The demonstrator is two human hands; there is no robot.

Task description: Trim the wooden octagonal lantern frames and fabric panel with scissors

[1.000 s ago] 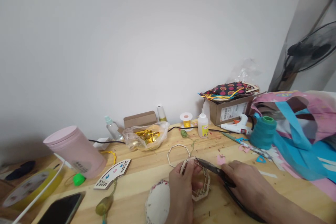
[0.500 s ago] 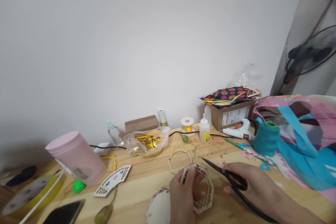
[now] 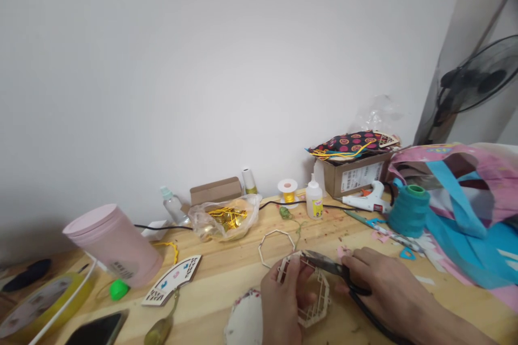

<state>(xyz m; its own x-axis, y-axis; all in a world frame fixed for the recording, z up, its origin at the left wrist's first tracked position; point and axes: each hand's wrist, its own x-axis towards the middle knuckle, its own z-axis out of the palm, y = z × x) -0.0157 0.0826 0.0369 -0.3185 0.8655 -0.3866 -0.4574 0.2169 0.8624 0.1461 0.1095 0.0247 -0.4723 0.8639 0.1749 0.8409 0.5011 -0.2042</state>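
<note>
My left hand [image 3: 282, 302] grips an openwork octagonal wooden frame [image 3: 324, 296] by its left side, above the table. In my right hand [image 3: 384, 288] is a pair of black-handled scissors [image 3: 327, 264], fingers wrapped about the handles. The scissor tips touch or sit right by the top edge of the wooden frame; I cannot tell which. Behind my left hand lies a thin octagonal ring [image 3: 262, 248] flat on the wood. A pale round piece with a reddish edge [image 3: 244, 318] rests left of that hand, partly covered by it.
A glue bottle [image 3: 314, 200], a spool of yellow thread [image 3: 288, 192] and a plastic bag [image 3: 253, 218] of gold items stand at the back. On the right are a glue gun [image 3: 370, 199] and a teal thread cone [image 3: 409, 213]. A pink tumbler [image 3: 113, 242] and fan-shaped piece [image 3: 172, 280] stand left.
My right hand has moved the scissors left and slightly down, so their tips now meet the top of the wooden frame. My left hand has stayed nearly still.
</note>
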